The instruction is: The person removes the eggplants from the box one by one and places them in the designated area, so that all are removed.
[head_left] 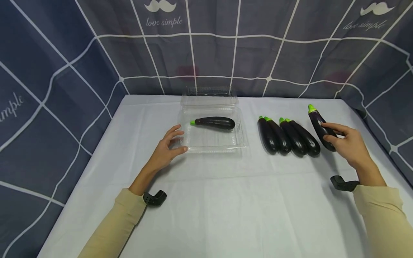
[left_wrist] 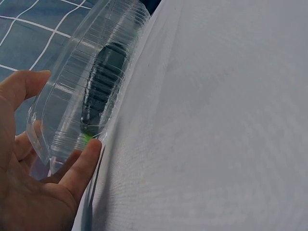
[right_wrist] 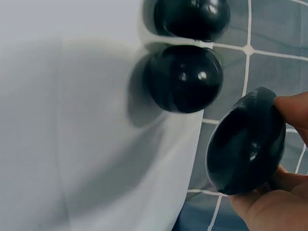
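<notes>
My right hand [head_left: 348, 143] grips an eggplant [head_left: 317, 122] between thumb and fingers, its bright green stem pointing away. In the right wrist view, the rounded dark end of that eggplant [right_wrist: 248, 144] tilts above the cloth. At the left side of a clear plastic clamshell box [head_left: 209, 139], my left hand [head_left: 166, 150] has its fingers spread, with thumb and fingertips right at the wall. Inside the box one eggplant [head_left: 216, 123] lies crosswise, stem to the left. The left wrist view shows this eggplant [left_wrist: 102, 82] through the ribbed plastic.
Several eggplants [head_left: 292, 138] lie side by side right of the box, stems away from me. The box's lid [head_left: 209, 101] is folded back behind it. A white cloth [head_left: 226, 208] covers the table, and dark checked curtains [head_left: 213, 57] hang behind and on both sides.
</notes>
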`<state>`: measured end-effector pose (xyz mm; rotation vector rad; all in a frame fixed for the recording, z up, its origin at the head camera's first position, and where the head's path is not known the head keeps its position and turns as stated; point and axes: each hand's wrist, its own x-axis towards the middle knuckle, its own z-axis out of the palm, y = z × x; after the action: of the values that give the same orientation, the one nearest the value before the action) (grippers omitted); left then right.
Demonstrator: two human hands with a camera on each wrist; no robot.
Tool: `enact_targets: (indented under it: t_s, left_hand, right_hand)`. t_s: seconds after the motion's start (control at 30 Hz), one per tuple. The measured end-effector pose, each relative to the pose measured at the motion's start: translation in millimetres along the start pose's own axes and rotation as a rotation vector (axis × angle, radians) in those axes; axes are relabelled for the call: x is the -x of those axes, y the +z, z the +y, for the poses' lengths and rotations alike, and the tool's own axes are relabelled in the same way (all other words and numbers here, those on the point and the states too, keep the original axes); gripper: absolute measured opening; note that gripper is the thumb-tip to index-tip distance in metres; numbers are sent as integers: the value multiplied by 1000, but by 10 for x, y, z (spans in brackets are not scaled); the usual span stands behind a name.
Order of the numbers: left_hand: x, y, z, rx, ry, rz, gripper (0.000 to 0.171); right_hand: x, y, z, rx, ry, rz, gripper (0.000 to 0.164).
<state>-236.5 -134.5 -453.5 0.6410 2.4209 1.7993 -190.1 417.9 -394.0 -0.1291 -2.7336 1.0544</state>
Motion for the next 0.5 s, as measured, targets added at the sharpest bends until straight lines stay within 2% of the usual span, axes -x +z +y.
enact_targets:
  t_s: [0.33,0.5]
  left_hand:
    - [-3,13,0,10,-17,-3,56]
    - [-3,9,1,17,-23,1,56]
  right_hand:
    - [-23,13,161,25,85,-63,45]
    - [-22,44,254,23,85,-128,46]
